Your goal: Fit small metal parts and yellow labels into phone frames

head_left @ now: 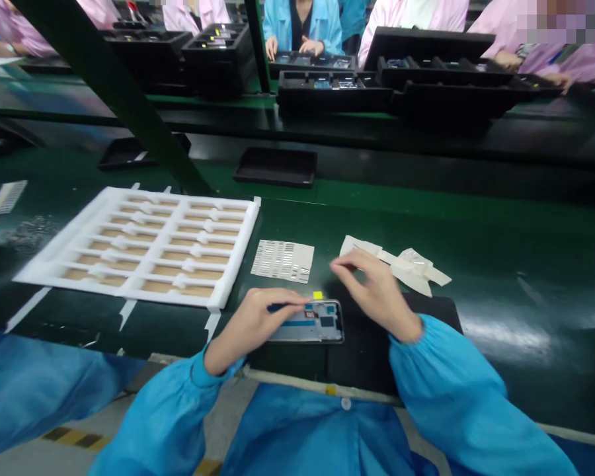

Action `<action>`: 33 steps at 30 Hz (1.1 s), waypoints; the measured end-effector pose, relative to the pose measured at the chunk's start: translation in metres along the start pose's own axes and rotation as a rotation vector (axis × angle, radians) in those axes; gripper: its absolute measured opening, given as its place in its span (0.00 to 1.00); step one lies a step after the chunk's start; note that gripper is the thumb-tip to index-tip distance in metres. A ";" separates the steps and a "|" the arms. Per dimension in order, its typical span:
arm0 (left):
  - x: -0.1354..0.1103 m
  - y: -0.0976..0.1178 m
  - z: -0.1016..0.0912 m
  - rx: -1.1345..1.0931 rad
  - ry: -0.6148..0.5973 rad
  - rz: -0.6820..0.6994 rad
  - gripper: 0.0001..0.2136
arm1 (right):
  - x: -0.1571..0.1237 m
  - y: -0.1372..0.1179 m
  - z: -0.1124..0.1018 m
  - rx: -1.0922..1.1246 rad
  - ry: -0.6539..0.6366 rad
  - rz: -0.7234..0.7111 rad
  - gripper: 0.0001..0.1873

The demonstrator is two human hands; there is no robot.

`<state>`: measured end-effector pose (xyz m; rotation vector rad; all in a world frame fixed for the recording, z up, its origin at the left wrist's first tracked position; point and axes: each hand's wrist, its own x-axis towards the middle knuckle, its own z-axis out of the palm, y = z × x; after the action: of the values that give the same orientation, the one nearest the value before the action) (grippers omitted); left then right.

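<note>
The left hand [252, 324] pinches a thin blue stick [280, 307], and its fingers reach over the edge of a phone frame [310, 322]. The frame is flat, gray and shiny, with small blue and dark parts set inside. The hand hides one end of it. A tiny yellow piece [318, 295] sits just past the top of the frame.

The right hand [379, 291] hangs over a black mat [429, 307], with its fingers curled down. I cannot tell if they pinch something tiny. Near them lies a crumpled pile of pale paper and clear plastic [406, 264]. Puffy blue sleeves [441, 377] cover both arms.

On the shiny green counter [500, 251] there is a paper sheet of small striped labels [282, 260]. Beside it is a white foam tray [146, 244] with rows of tan pads. Farther off are flat black trays [275, 166]. Across the counter, people in blue and pink coats [302, 20] work, but their tops are cut off.
</note>
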<state>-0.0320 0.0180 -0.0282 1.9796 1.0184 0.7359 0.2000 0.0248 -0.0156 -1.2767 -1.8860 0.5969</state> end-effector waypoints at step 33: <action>0.014 -0.052 -0.031 -0.090 -0.303 -0.113 0.08 | -0.005 0.010 0.009 -0.120 -0.102 0.104 0.07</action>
<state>-0.0692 0.0614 -0.0536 1.8689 0.8896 0.3976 0.1992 0.0245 -0.0295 -1.4536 -1.9726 0.6214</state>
